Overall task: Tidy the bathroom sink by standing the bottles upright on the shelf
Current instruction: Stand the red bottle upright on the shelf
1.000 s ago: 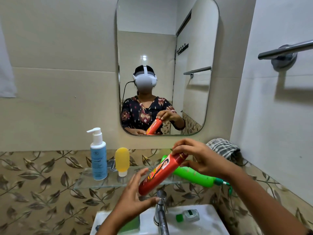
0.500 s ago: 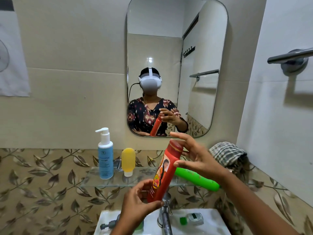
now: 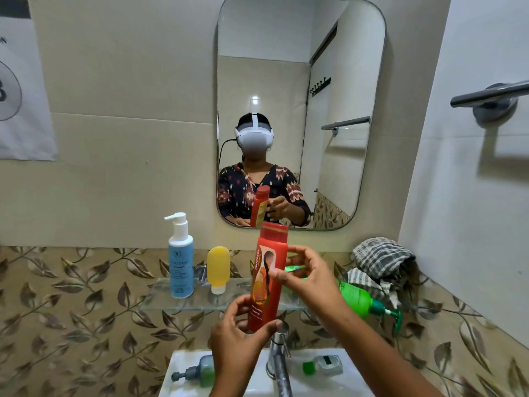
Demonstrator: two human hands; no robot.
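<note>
A red shampoo bottle stands nearly upright in the air, in front of the glass shelf. My left hand grips its base from below. My right hand touches its middle from the right with thumb and fingers. On the shelf a blue pump bottle and a yellow tube stand upright. A green pump bottle lies on its side at the shelf's right end, partly hidden behind my right hand.
The tap rises from the white sink just under the red bottle. A greenish pump bottle and a small clear green-capped bottle lie on the sink. A checked cloth is bunched at the right. The mirror hangs above.
The red bottle has swung from a steep tilt to nearly upright. My right hand slid from its cap down to its middle, and my left hand closed around its base.
</note>
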